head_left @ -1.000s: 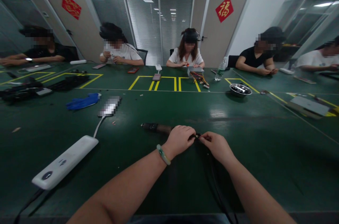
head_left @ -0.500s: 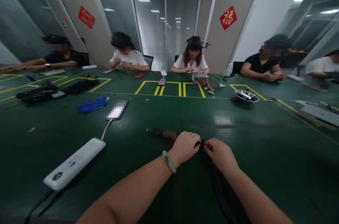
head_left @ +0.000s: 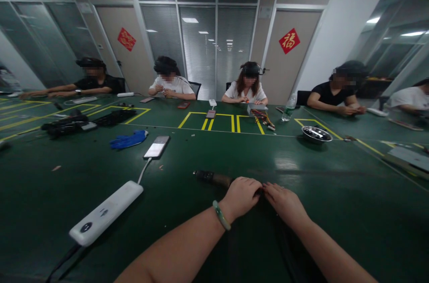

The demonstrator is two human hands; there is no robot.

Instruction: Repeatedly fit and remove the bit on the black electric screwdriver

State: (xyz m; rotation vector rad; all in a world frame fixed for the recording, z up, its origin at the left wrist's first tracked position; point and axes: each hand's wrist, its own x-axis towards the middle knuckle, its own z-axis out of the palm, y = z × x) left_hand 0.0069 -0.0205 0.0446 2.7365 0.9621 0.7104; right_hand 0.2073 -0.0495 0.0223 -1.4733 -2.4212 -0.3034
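A dark electric screwdriver [head_left: 214,179] lies across the green table in front of me, its thin metal tip toward the left. My left hand [head_left: 244,194] is closed over its rear part from above, hiding that end. Close against it, the fingertips of my right hand [head_left: 279,198] are bent down together at the tool's rear end, where its black cable begins; what exactly they pinch is mostly hidden. The dark cable [head_left: 284,247] runs from there toward me, beside my right forearm. A green bangle [head_left: 221,216] circles my left wrist.
To the left, a white power strip [head_left: 107,214] is cabled to a phone [head_left: 157,147]. Beyond are a blue glove [head_left: 129,139] and black cables [head_left: 69,124]. A metal bowl [head_left: 317,135], bottle [head_left: 288,108] and metal box with wires [head_left: 257,109] stand farther off. Several people sit opposite.
My view has tilted up and turned slightly left. My right hand's fingers have shifted from a pinch on the dark cable to lying more over it. My left hand keeps its hold.
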